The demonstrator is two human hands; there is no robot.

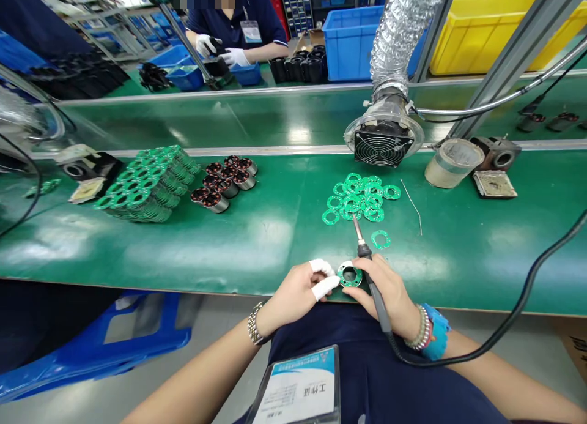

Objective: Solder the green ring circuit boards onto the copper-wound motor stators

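Note:
Close to the bench's front edge is a round part topped by a green ring-shaped circuit board (349, 275), possibly a motor stator; its body is mostly hidden. My left hand (305, 286), with white covers on thumb and forefinger, pinches its left side. A soldering iron (376, 295) lies in my right hand (389, 286), its tip pointing away over loose ring boards (360, 197). That hand's thumb and forefinger also reach the part's right side. One single ring board (380, 239) lies just beyond my right hand. A bent solder wire (413, 208) rests to the right.
Stacked green board panels (147, 185) and several copper-wound stators (225, 182) stand left. A fume duct with fan (384, 144) hangs over the back. At right are a cup (454, 162) and iron stand (496, 167). The iron's cable (518, 308) loops right. A co-worker (238, 26) sits opposite.

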